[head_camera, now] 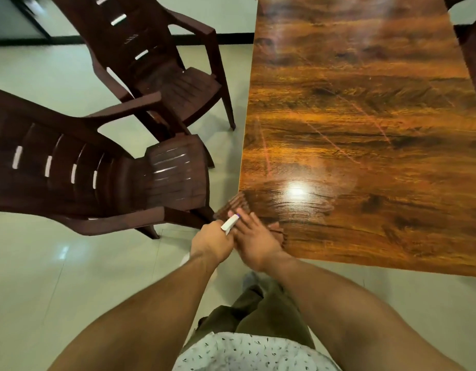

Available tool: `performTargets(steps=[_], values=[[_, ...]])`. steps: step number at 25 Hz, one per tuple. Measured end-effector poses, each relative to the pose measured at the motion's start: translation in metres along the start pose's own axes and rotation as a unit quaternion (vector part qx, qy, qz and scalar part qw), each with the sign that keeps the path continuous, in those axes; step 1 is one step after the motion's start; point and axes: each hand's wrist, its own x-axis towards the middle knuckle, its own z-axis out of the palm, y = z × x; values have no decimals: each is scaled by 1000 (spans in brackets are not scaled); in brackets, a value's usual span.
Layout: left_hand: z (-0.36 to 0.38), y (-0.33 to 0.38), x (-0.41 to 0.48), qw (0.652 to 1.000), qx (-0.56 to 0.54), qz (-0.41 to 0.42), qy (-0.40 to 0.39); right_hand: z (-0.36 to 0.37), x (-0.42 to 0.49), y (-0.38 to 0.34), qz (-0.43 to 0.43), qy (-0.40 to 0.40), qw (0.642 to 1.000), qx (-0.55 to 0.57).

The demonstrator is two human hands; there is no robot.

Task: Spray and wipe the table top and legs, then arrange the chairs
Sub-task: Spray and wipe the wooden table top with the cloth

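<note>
The glossy wood-grain table top (365, 116) fills the right half of the head view. My left hand (212, 243) grips a white spray bottle (230, 223), whose nozzle points at the table's near left corner. My right hand (254, 243) lies beside it with fingers stretched out, touching that same corner; its reflection shows in the shine. Two dark brown plastic chairs stand left of the table: the nearer one (97, 172) close to my hands, the farther one (161, 68) behind it.
Pale tiled floor (57, 277) stretches to the left and below. Parts of other dark chairs (475, 52) show at the table's right edge. A dark skirting strip (231, 38) runs along the far wall.
</note>
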Motion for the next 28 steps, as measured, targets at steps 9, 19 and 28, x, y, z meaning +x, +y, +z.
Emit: performTargets(steps=[9,19,28], values=[[-18,46,25,999,-10,26,-28,-20,-92,145,269,59,961,35],[-62,133,116,981,55,129,-133,-21,3,45,134,59,984,98],[-96,162,195,930,155,229,-243,-47,66,83,650,198,715,167]])
